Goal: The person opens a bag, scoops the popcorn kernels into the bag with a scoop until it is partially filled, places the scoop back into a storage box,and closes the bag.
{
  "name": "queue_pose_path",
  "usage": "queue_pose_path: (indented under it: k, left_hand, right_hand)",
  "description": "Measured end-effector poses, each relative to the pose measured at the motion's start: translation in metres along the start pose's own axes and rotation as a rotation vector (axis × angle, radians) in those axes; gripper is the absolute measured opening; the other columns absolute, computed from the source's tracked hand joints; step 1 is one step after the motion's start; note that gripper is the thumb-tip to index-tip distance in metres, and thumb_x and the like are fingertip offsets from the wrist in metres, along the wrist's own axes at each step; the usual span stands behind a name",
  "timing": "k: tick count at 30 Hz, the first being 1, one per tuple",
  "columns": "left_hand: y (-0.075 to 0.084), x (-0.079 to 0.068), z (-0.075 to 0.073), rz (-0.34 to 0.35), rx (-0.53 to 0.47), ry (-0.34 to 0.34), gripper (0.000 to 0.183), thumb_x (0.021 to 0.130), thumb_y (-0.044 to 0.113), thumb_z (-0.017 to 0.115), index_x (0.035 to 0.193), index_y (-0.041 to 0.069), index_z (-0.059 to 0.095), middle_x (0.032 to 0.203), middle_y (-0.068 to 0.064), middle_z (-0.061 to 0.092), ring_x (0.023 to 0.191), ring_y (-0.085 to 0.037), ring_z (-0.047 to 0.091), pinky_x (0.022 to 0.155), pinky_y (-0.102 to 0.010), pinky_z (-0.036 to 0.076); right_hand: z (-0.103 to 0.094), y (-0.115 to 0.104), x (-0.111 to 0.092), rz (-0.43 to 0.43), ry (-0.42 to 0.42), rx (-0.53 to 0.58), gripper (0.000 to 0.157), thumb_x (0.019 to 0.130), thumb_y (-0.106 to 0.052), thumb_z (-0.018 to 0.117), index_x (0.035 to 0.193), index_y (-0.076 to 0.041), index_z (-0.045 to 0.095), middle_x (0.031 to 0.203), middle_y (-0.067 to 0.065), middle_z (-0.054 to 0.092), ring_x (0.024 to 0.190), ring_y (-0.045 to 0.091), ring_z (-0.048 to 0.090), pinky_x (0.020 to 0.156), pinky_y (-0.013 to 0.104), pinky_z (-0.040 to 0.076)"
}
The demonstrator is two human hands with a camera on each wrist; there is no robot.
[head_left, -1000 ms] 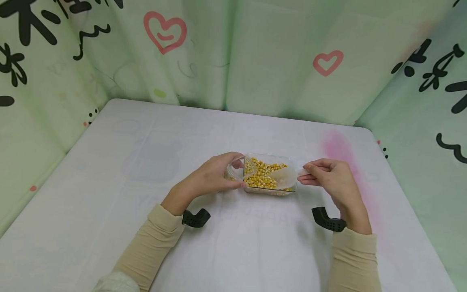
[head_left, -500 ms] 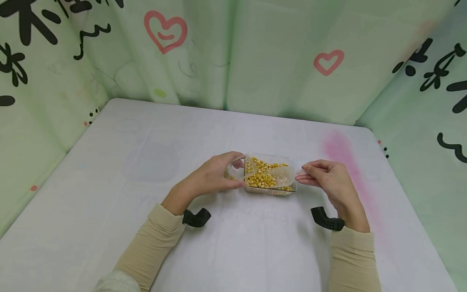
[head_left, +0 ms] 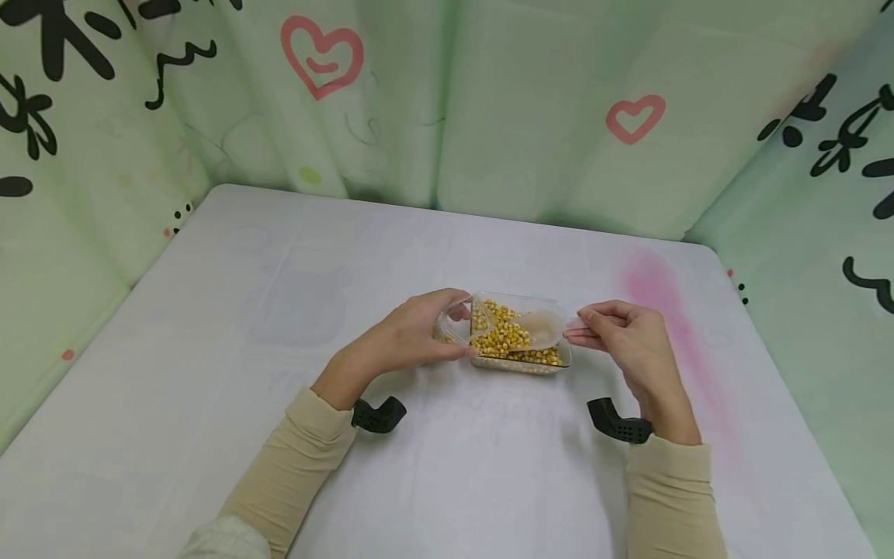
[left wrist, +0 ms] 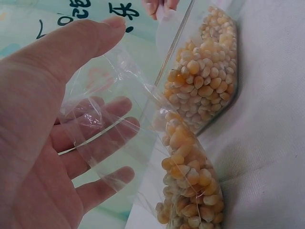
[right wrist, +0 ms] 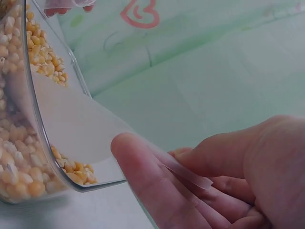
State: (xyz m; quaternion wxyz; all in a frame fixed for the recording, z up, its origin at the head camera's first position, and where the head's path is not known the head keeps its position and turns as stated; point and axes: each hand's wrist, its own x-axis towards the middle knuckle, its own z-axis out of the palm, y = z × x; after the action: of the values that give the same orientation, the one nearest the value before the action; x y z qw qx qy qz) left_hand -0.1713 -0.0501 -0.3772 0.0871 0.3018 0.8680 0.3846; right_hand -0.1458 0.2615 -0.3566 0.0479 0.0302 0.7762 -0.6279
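A clear rectangular container [head_left: 517,296] of yellow corn kernels [left wrist: 205,71] sits mid-table. Against its left end my left hand [head_left: 410,335] holds a clear plastic bag [left wrist: 89,117], thumb and fingers spread apart around its mouth. Kernels lie in the lower part of the bag in the left wrist view. My right hand [head_left: 632,335] pinches the handle of a translucent scoop [right wrist: 71,119] at the container's right end. The scoop's head reaches over the rim, low among the kernels, and its tip is partly hidden by them in the right wrist view.
The table [head_left: 349,466] has a white cover with a pink stain [head_left: 653,272] at the right. Light green curtains [head_left: 517,155] with hearts and black lettering close off the back and both sides. Black camera mounts [head_left: 618,423] are strapped to both wrists.
The right hand and scoop have shifted slightly left, and the scoop's head shows more raised toward the back of the container. The left hand and bag stay in place at the container.
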Motion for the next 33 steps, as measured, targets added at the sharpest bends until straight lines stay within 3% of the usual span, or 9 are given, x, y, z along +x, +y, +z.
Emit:
queue_pose_path:
  k: [12, 22, 27, 33]
  left_hand:
    - [0.001, 0.001, 0.001, -0.002, 0.012, -0.006, 0.072, 0.085, 0.040, 0.077, 0.143, 0.010, 0.047, 0.124, -0.002, 0.065, 0.118, -0.018, 0.059, 0.105, -0.042, 0.046]
    - [0.002, 0.001, 0.000, -0.014, 0.014, -0.012, 0.073, 0.085, 0.041, 0.077, 0.143, 0.010, 0.046, 0.124, 0.000, 0.065, 0.119, -0.018, 0.058, 0.105, -0.041, 0.046]
    - [0.002, 0.001, 0.000, -0.007, 0.023, -0.008, 0.073, 0.085, 0.041, 0.077, 0.144, 0.010, 0.045, 0.124, 0.000, 0.065, 0.119, -0.018, 0.059, 0.105, -0.041, 0.046]
    - [0.002, 0.000, -0.001, -0.007, 0.011, -0.010, 0.073, 0.085, 0.039, 0.077, 0.144, 0.010, 0.046, 0.124, -0.002, 0.065, 0.120, -0.018, 0.059, 0.105, -0.042, 0.045]
  right_hand:
    - [0.006, 0.000, 0.003, -0.033, 0.049, -0.145, 0.036, 0.100, -0.013, 0.058, 0.120, 0.018, 0.055, 0.086, 0.000, 0.074, 0.076, 0.010, 0.075, 0.075, 0.027, 0.059]
    - [-0.005, -0.002, -0.002, 0.022, -0.088, -0.119, 0.037, 0.099, -0.010, 0.057, 0.122, 0.019, 0.052, 0.096, 0.004, 0.072, 0.086, 0.013, 0.075, 0.082, 0.028, 0.058]
    - [-0.006, -0.001, -0.001, 0.040, -0.094, -0.098, 0.039, 0.099, -0.012, 0.059, 0.123, 0.018, 0.052, 0.096, 0.003, 0.073, 0.087, 0.014, 0.076, 0.083, 0.028, 0.057]
    - [-0.006, 0.000, -0.001, 0.032, -0.084, 0.026, 0.045, 0.097, -0.012, 0.063, 0.123, 0.021, 0.049, 0.094, 0.005, 0.074, 0.086, 0.018, 0.076, 0.082, 0.029, 0.057]
